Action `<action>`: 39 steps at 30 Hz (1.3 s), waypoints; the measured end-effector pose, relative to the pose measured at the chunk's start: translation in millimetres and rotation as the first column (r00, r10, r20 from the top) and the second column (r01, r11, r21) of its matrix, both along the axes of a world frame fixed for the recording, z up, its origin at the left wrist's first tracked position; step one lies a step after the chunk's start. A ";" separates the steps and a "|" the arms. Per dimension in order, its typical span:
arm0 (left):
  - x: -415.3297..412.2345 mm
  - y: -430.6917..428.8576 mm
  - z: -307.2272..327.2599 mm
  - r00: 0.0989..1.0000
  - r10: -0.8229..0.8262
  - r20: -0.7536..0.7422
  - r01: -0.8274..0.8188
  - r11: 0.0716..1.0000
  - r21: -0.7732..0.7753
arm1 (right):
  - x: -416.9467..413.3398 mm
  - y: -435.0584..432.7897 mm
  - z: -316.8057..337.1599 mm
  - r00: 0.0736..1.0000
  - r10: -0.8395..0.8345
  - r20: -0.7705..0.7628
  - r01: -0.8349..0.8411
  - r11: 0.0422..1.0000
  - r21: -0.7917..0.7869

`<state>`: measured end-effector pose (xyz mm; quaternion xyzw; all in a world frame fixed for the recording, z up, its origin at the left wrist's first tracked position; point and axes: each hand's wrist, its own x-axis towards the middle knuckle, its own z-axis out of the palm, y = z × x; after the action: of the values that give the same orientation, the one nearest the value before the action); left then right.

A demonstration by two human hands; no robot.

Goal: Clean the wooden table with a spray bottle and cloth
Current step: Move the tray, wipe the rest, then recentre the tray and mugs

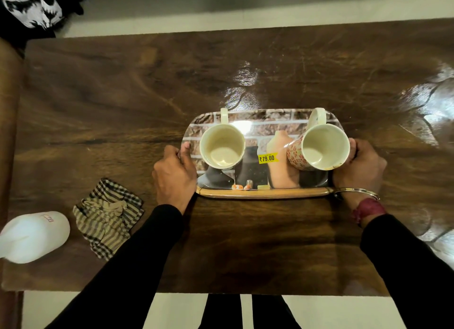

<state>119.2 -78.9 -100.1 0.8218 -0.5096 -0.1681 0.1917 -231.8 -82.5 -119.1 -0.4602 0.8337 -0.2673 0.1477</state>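
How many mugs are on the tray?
2: a plain cream mug at the left end of the tray, a red-patterned mug at the right end. None seems hidden.

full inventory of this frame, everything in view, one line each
wooden table: 1, dark brown, glossy, fills most of the view
tray: 1, brick-and-vase print, wood-coloured near edge, centre of table
mugs: 2, cream inside, empty, on the tray; left mug, right mug with red floral outside
price sticker: 1, yellow, on the tray between the mugs
cloth: 1, brown-beige checked, crumpled, on the table near left
spray bottle: 1, white, near-left table edge, beside the cloth
garment: 1, black with white print, far left, off the table
bangle: 1, metal, right wrist
wrist thread: 1, red, right wrist
sleeves: 2, black
left hand: grips the tray's left end
right hand: grips the tray's right end
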 end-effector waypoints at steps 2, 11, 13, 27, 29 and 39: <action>-1.0 -0.3 0.2 1.000 0.003 0.007 -0.003 1.000 -0.003 | -0.9 -0.8 -2.2 1.000 0.002 -0.007 -0.002 1.000 -0.002; -0.1 4.1 -1.0 1.000 0.007 -0.022 -0.008 0.999 -0.050 | -10.0 5.5 -4.5 0.996 0.089 0.008 -0.089 0.995 -0.052; 3.3 7.3 -2.1 1.000 -0.005 -0.027 0.004 0.998 -0.062 | -9.8 16.3 -1.4 0.990 0.136 0.028 -0.134 0.988 -0.083; 7.7 14.3 -6.5 0.999 -0.009 -0.044 0.006 0.998 -0.062 | -6.2 26.0 -3.6 0.988 0.144 0.060 -0.138 0.986 -0.094; 8.4 15.5 -7.3 0.999 -0.010 -0.046 0.007 0.998 -0.061 | -6.0 25.3 -4.7 0.986 0.153 0.065 -0.147 0.985 -0.089; 3.2 21.7 4.5 0.996 0.074 -0.046 -0.078 0.992 -0.104 | 5.5 44.1 10.9 0.999 0.047 0.013 -0.045 0.990 -0.136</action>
<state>122.4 -57.2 -95.5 0.8256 -0.4820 -0.1507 0.2516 -226.3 -38.4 -108.2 -0.4860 0.8016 -0.3235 0.1288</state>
